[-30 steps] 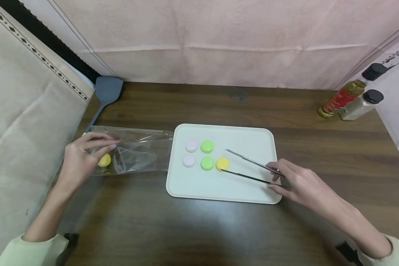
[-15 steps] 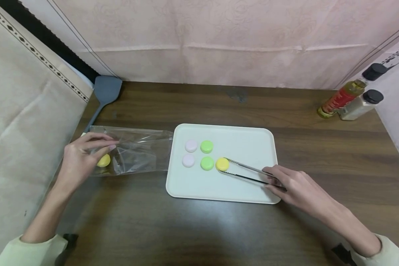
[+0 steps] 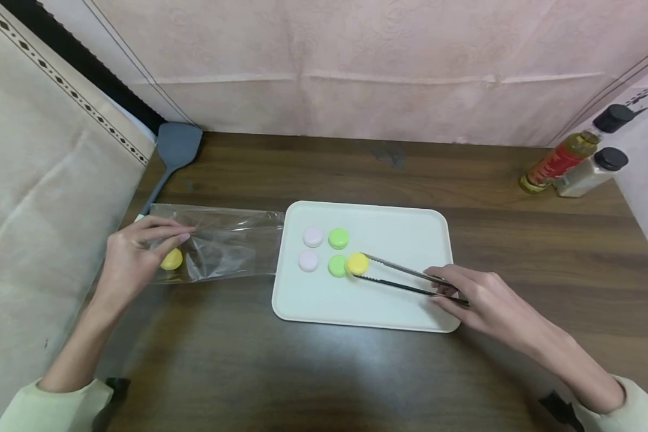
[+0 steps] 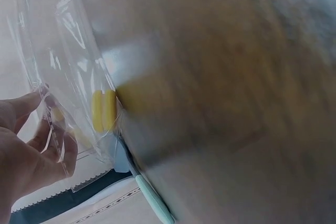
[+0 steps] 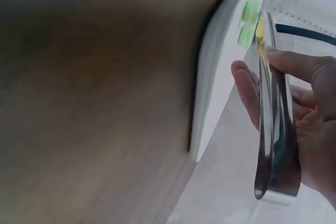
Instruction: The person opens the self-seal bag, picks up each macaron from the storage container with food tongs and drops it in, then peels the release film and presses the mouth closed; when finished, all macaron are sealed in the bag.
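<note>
My left hand (image 3: 132, 255) pinches the upper film of a clear plastic bag (image 3: 227, 243) lying left of the tray. Inside the bag, by that hand, is a yellow macaron (image 3: 171, 259); its two shells show edge-on in the left wrist view (image 4: 103, 110). My right hand (image 3: 480, 294) holds metal tongs (image 3: 402, 269) between thumb and fingers. Their tips grip another yellow macaron (image 3: 357, 263) over the white tray (image 3: 389, 312), and it overlaps the lower green macaron (image 3: 336, 266) in the head view. A second green macaron (image 3: 338, 238) and two pale lilac macarons (image 3: 313, 237) lie on the tray.
A grey-blue spatula (image 3: 178, 144) lies at the back left, its mint handle running behind my left hand. At the back right stand an oil bottle (image 3: 558, 162) with a red label and a black-capped clear jar (image 3: 585, 175). Pale cloth (image 3: 383, 72) hangs along the back.
The tongs' arms have closed from wide apart onto the yellow macaron on the tray, which has since shifted slightly left towards the green one. My left hand stays on the bag.
</note>
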`<action>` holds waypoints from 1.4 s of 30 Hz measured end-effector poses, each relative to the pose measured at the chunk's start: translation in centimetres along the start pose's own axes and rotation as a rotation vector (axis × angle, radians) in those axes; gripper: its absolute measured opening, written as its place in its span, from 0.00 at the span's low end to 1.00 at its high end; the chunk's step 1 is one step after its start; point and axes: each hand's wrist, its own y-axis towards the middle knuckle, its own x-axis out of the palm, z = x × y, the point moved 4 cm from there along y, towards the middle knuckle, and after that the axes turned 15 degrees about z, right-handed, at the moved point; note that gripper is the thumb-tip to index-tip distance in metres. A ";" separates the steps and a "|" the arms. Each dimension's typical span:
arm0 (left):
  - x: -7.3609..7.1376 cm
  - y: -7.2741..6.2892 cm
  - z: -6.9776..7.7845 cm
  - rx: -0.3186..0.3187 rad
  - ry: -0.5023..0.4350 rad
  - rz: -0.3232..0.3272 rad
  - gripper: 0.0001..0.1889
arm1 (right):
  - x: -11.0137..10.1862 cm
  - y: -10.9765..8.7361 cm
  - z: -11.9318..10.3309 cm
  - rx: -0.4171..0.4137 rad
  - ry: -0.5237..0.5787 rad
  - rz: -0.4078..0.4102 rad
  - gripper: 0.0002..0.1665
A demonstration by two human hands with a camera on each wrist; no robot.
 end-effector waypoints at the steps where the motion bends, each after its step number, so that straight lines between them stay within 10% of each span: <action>1: 0.0 0.0 0.0 0.000 0.000 0.001 0.09 | 0.1 0.4 -0.1 0.010 0.009 -0.010 0.16; 18: -0.2 0.0 0.1 0.046 0.002 0.033 0.09 | 6.8 9.8 -2.4 -0.008 0.085 -0.169 0.19; 42: -0.2 0.1 0.2 0.048 0.023 0.013 0.10 | 14.6 16.7 -5.8 -0.089 0.067 -0.303 0.02</action>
